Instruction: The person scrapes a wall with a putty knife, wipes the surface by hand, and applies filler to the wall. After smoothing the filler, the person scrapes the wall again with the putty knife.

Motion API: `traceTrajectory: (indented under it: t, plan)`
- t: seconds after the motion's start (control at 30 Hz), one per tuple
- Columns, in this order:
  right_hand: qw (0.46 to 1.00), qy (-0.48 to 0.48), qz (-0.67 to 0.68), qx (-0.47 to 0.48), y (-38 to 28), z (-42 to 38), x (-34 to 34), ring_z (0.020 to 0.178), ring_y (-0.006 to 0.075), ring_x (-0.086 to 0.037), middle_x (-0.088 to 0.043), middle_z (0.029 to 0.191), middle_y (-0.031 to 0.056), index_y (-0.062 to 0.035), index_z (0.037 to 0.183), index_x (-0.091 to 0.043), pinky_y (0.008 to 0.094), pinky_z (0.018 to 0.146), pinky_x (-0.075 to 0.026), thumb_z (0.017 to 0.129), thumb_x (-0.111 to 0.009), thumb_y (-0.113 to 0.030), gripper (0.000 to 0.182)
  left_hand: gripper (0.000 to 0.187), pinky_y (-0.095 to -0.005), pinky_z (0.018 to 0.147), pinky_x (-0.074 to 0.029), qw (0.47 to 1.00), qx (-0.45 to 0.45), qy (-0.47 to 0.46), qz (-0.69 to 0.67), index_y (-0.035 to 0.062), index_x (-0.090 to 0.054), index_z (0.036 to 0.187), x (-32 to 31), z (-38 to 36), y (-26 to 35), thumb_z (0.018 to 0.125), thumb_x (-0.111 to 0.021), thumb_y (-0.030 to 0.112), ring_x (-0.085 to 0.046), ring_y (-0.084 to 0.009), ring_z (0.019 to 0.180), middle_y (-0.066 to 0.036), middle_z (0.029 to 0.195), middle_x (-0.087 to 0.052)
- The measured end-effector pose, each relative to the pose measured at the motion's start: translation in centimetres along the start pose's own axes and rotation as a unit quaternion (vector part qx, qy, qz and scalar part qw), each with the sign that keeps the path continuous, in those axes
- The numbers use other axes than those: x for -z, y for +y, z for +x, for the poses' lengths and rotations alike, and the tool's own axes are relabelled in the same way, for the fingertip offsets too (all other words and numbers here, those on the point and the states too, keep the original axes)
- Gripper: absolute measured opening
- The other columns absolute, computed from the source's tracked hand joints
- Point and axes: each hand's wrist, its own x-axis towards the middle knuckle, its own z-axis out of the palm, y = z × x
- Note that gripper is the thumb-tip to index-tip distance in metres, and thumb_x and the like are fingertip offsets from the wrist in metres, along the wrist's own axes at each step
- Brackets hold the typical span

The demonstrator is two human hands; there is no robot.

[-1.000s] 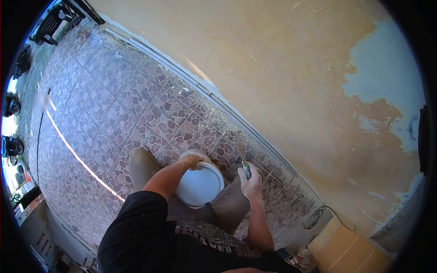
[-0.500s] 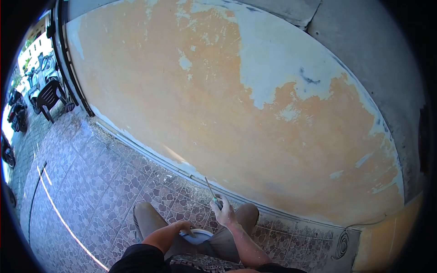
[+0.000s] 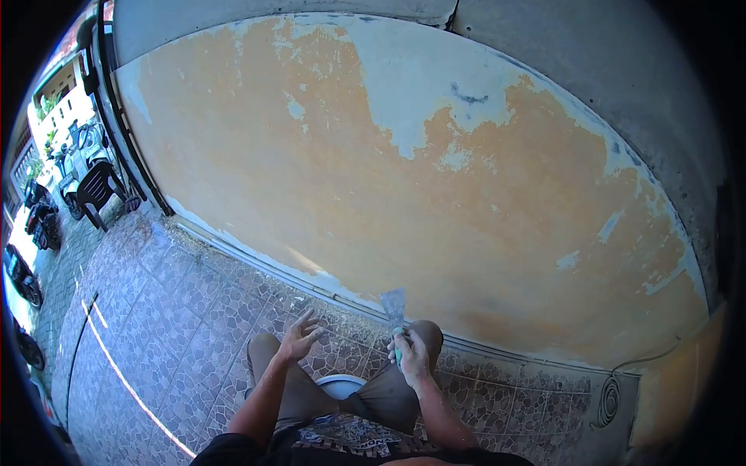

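Note:
My right hand (image 3: 417, 359) is closed around the green handle of a putty knife (image 3: 394, 305), its flat metal blade pointing up and away, broad side toward me. Pale dust coats the fingers. My left hand (image 3: 300, 339) hovers above the tiled floor beside my left knee, fingers spread and holding nothing. Between my thighs shows the rim of a round white object (image 3: 342, 382); the rest of it is hidden. In front of both hands stands a wall (image 3: 311, 186) with orange-yellow paint, peeled to pale patches along its upper part.
Paint flakes lie along a pipe (image 3: 272, 270) at the wall's foot. A coiled cable (image 3: 610, 400) rests on the right. Far left are a dark plastic chair (image 3: 99, 190) and parked motorbikes (image 3: 43, 221). Patterned tiles (image 3: 179, 311) cover the floor.
My left hand has lifted away from the white object, moving forward and left with fingers spread. My right hand has shifted right and turned the putty knife from edge-on to broadside. The view has tilted.

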Motion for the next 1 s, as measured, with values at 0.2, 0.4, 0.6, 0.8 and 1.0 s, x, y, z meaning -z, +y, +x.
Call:
traceTrajectory:
  t: [0.2,0.4,0.6,0.8,1.0]
  plan:
    - [0.983,0.026,0.178,0.029,-0.8,-0.1,2.9,0.058,0.0144,-0.057,-0.060,0.077,0.0069,-0.0066,0.104,-0.054,0.0271,0.052,-0.045,0.098,-0.052,-0.023,0.018,0.083,-0.0438,0.102,-0.045,0.971,-0.113,0.016,0.210,0.0021,-0.029,0.148,-2.3,2.3,7.2,0.085,-0.072,0.034,-0.052,-0.0359,0.124,-0.024,0.140,-0.046]
    - [0.975,0.052,0.213,0.041,-2.5,-1.8,8.3,0.057,0.0130,-0.055,-0.058,0.077,0.0069,-0.0054,0.108,-0.053,0.0261,0.050,-0.044,0.101,-0.043,-0.026,0.024,0.088,-0.0479,0.114,-0.027,0.851,-0.345,0.078,0.388,0.0083,-0.028,0.149,-9.3,9.2,22.3,0.081,-0.073,0.040,-0.025,-0.0378,0.142,-0.023,0.152,-0.028]
    - [0.947,0.196,0.246,0.072,-1.5,-5.9,16.1,0.055,0.0146,-0.051,-0.056,0.074,0.0048,-0.0097,0.106,-0.051,0.0285,0.049,-0.041,0.100,-0.046,-0.033,0.025,0.099,-0.0556,0.116,-0.013,0.682,-0.512,0.169,0.494,0.0124,-0.014,0.153,-17.3,16.2,30.5,0.080,-0.072,0.046,0.000,-0.0464,0.144,-0.027,0.156,0.002]
    - [0.893,0.310,0.325,0.001,2.4,-7.8,19.4,0.058,0.0145,-0.051,-0.054,0.075,0.0029,-0.0122,0.106,-0.050,0.0288,0.050,-0.040,0.099,-0.047,-0.037,0.026,0.099,-0.0588,0.116,-0.004,0.605,-0.515,0.187,0.578,0.0126,-0.015,0.153,-17.5,19.6,27.0,0.081,-0.061,0.062,-0.004,-0.0464,0.144,-0.028,0.156,-0.008]
    - [0.900,0.314,0.301,0.019,-0.2,-7.1,17.2,0.059,0.0145,-0.051,-0.054,0.076,0.0023,-0.0147,0.104,-0.049,0.0290,0.051,-0.040,0.099,-0.047,-0.039,0.025,0.077,-0.0566,0.117,-0.007,0.530,-0.526,0.148,0.649,0.0246,-0.031,0.149,-12.0,20.0,29.6,0.086,-0.057,0.059,-0.019,-0.0350,0.145,-0.012,0.156,-0.025]
